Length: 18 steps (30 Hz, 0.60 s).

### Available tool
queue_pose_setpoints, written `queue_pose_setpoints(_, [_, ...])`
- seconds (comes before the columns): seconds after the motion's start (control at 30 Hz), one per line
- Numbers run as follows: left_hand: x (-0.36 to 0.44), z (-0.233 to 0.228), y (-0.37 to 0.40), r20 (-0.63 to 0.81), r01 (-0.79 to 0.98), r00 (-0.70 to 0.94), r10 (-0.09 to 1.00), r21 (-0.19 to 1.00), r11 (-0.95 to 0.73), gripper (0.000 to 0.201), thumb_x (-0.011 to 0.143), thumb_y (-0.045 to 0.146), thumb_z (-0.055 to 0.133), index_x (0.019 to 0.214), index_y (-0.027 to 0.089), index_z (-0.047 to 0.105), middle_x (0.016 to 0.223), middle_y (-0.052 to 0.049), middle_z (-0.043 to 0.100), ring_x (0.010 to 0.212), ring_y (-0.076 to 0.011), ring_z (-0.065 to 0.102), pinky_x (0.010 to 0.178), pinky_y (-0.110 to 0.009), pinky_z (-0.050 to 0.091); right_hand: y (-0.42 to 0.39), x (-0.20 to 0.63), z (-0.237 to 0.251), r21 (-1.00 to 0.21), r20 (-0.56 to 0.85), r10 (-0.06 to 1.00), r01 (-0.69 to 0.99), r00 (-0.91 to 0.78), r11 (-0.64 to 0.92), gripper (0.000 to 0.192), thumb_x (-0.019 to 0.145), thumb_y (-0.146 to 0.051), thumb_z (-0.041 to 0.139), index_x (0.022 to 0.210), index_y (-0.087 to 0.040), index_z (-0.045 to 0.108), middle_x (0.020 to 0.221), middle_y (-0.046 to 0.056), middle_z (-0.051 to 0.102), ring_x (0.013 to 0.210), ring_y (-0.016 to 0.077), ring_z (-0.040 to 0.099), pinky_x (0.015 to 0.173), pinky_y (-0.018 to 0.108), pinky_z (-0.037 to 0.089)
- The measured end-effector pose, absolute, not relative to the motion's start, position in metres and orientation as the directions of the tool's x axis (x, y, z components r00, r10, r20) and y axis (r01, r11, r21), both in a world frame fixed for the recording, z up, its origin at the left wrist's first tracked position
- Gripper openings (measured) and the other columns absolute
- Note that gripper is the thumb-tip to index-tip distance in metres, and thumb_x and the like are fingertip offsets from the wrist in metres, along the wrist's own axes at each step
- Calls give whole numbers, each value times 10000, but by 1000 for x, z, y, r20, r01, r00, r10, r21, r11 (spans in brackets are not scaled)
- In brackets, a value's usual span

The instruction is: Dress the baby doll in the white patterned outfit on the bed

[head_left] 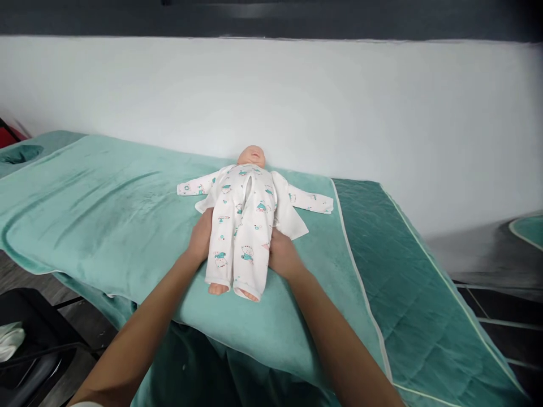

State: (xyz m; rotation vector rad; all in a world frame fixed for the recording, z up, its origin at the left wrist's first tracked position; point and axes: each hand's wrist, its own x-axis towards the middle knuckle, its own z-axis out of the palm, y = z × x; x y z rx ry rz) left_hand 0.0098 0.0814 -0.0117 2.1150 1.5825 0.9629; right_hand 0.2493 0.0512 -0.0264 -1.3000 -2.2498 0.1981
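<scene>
A baby doll (251, 155) lies on its back on a green bed cover, its head near the wall and its bare feet towards me. White trousers (252, 232) printed with small teddy-like figures cover its legs and reach up over its chest. Behind them an open white jacket (291, 220) spreads out, its printed sleeves stretched to both sides. My left hand (201, 234) is closed at the trousers' left edge, about thigh height. On the opposite edge, slightly lower, my right hand (283, 253) grips the cloth. The fingertips of both hands are hidden behind the fabric.
The light green cover (106, 198) lies over a padded bed against a white wall (271, 96). A darker quilted cover (407, 271) shows at the right. At lower left stands a black chair (34, 322) with a pale cloth (11, 341) on it.
</scene>
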Motion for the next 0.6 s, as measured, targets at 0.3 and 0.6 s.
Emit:
queue_pose_setpoints(0.3, [9, -14, 93, 419, 746, 376, 826, 392, -538, 268, 894, 250, 589, 1148, 207, 665, 1281, -108, 640, 1268, -334, 506, 1108, -449, 385, 47, 251, -22, -586, 467, 828, 592, -310, 553, 376, 948, -352, 451, 1167, -210, 722, 1116, 140, 700, 1087, 307, 654, 938, 435, 540])
queue_pose_setpoints(0.6, [-8, -18, 91, 586, 825, 312, 748, 224, -519, 208, 927, 159, 486, 876, 213, 680, 994, -79, 689, 1015, -254, 557, 874, -401, 447, 46, 255, -21, -552, 501, 816, 620, -286, 557, 307, 937, -351, 513, 1105, -222, 735, 1066, 132, 707, 1022, 300, 666, 890, 440, 554])
